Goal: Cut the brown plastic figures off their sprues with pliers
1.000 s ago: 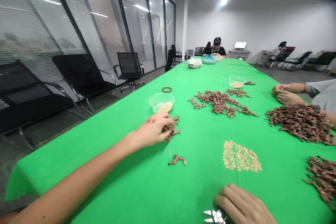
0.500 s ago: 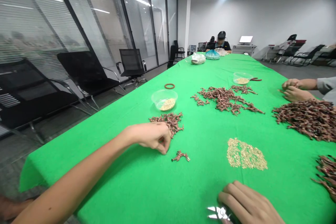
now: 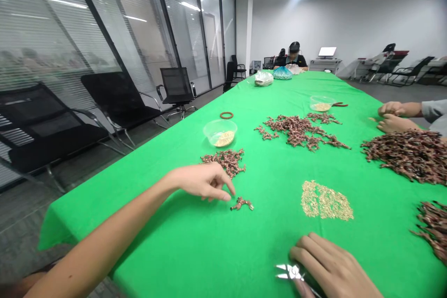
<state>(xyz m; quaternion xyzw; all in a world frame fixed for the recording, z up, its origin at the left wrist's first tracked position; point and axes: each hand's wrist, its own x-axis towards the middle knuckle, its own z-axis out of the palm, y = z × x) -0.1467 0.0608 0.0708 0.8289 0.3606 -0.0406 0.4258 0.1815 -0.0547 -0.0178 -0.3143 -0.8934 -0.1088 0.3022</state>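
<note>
My left hand [image 3: 206,182] reaches over the cloth with thumb and forefinger apart and nothing between them. Its fingertips are at a small brown figure-like piece [image 3: 241,203], touching or nearly so. Behind the hand lies a small pile of similar brown pieces [image 3: 228,162], partly hidden by it. My right hand [image 3: 330,263] rests near the front edge, fingers curled round small pliers or nippers [image 3: 292,271]. Their short silver jaws are parted and point left; most of the handle is hidden. Beyond this hand, small gold-coloured bits [image 3: 328,201] are spread flat.
A clear bowl [image 3: 220,133] of gold bits and a brown ring [image 3: 226,115] stand beyond the small pile. More brown pieces [image 3: 296,130] lie mid-table, with large heaps [image 3: 408,156] at right. A co-worker's hands [image 3: 398,116] are there. Another bowl [image 3: 321,104] and red-handled pliers [image 3: 340,104] lie farther back.
My left hand has gone from a pinch to parted fingers and moved slightly right, to the single brown piece. My right hand keeps the pliers in about the same place.
</note>
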